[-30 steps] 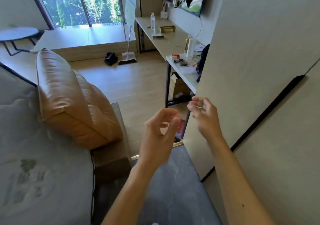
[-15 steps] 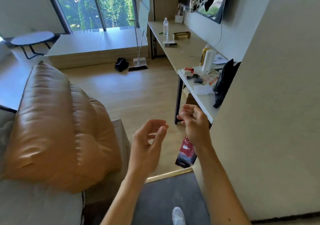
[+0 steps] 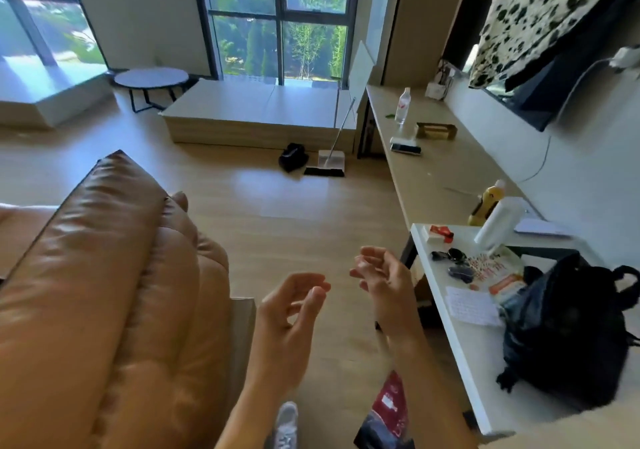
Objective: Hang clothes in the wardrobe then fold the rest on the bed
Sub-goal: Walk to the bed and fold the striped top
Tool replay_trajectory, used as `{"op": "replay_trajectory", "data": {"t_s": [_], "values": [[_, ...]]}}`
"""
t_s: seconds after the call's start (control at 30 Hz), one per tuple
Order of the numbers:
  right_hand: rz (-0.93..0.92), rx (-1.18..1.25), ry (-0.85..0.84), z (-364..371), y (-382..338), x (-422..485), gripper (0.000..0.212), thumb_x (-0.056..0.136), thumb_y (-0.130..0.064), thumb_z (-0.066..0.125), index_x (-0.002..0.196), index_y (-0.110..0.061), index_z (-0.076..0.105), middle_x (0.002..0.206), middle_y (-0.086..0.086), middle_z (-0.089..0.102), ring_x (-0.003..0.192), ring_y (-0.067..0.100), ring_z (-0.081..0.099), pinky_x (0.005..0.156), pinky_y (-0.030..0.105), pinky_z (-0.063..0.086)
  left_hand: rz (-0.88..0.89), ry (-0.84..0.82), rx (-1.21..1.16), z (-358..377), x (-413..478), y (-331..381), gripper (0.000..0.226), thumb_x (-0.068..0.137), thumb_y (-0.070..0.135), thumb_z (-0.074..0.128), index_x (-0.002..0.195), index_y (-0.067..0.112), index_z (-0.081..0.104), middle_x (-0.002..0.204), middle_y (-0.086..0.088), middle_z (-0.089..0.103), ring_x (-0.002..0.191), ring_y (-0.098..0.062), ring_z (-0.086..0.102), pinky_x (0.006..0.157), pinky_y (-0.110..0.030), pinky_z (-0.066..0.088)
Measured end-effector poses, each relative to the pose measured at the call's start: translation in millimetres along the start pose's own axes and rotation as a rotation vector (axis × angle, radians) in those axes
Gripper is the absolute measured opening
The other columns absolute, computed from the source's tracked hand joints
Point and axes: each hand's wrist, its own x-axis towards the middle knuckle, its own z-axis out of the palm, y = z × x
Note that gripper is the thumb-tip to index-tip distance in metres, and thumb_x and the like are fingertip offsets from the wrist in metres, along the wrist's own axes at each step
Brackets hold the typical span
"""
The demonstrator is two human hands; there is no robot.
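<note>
Both hands, left hand (image 3: 291, 313) and right hand (image 3: 384, 284), are hovering empty with fingers loosely curled, near each other over the wooden floor (image 3: 298, 213). The wardrobe panel seen earlier has left view, exposing a black backpack (image 3: 564, 327) on the white table (image 3: 460, 344). A spotted garment (image 3: 533, 16) is hanging far right; the labels are too blurred to read.

Spotted garment (image 3: 540, 16) cut off by top edge. Black backpack (image 3: 568, 331) clipped at right edge. Red packet (image 3: 388, 410) cropped at bottom, print unreadable. Shoe (image 3: 286, 421) partly out of frame.
</note>
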Motion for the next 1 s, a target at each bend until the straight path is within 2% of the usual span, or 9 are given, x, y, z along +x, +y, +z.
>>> {"op": "replay_trajectory", "data": {"t_s": [0.1,0.23,0.43,0.53,0.7,0.9,1.0], "values": [[-0.021,-0.014,-0.017,26,2,78,0.013,0.096,-0.02,0.063,0.107,-0.026,0.065,0.098,-0.004,0.073,0.095,0.014,0.071,0.095,0.043,0.055,0.0,0.032,-0.03,1,78,-20,0.033,0.085,0.052,0.058,0.101,0.026,0.072,0.098,0.006,0.077,0.094,-0.016,0.073,0.086,-0.053,0.058],[-0.032,-0.035,-0.028,65,-5,178,0.014,0.096,-0.018,0.063,0.107,-0.025,0.066,0.098,-0.003,0.073,0.09,0.013,0.072,0.094,0.046,0.055,0.006,0.06,-0.036,-9,187,-37,0.036,0.083,0.053,0.057,0.099,0.025,0.072,0.095,0.006,0.078,0.092,-0.015,0.073,0.085,-0.053,0.058],[-0.031,-0.023,-0.066,119,-27,313,0.015,0.097,-0.021,0.062,0.111,-0.026,0.064,0.101,-0.006,0.072,0.093,0.009,0.07,0.094,0.039,0.056,0.033,0.053,-0.035,-14,340,-46,0.028,0.081,0.057,0.057,0.096,0.038,0.071,0.094,0.007,0.078,0.092,-0.013,0.073,0.081,-0.042,0.057],[-0.019,-0.02,-0.089,144,-34,379,0.015,0.096,-0.021,0.063,0.109,-0.028,0.064,0.101,-0.007,0.072,0.095,0.01,0.07,0.093,0.038,0.056,0.041,0.066,-0.025,-11,405,-58,0.028,0.079,0.057,0.057,0.096,0.039,0.071,0.093,0.004,0.078,0.088,-0.014,0.074,0.077,-0.038,0.054],[-0.034,-0.016,-0.148,190,-38,505,0.013,0.093,-0.022,0.065,0.105,-0.028,0.066,0.099,-0.007,0.074,0.093,0.01,0.071,0.091,0.038,0.057,0.038,0.145,0.006,-8,518,-91,0.031,0.072,0.06,0.057,0.091,0.041,0.072,0.089,0.003,0.079,0.086,-0.016,0.075,0.078,-0.042,0.056],[-0.112,-0.02,-0.294,253,-59,657,0.013,0.095,-0.026,0.063,0.108,-0.031,0.064,0.102,-0.008,0.072,0.093,0.007,0.071,0.088,0.03,0.056,0.091,0.293,0.063,-17,658,-117,0.031,0.072,0.058,0.058,0.09,0.038,0.072,0.088,0.002,0.079,0.083,-0.016,0.076,0.074,-0.029,0.057],[-0.161,-0.021,-0.407,300,-87,735,0.012,0.095,-0.026,0.064,0.105,-0.031,0.064,0.1,-0.007,0.073,0.092,0.007,0.071,0.087,0.03,0.056,0.114,0.401,0.086,-34,731,-118,0.03,0.072,0.059,0.058,0.09,0.04,0.072,0.088,0.003,0.079,0.084,-0.015,0.076,0.073,-0.03,0.058]]}}
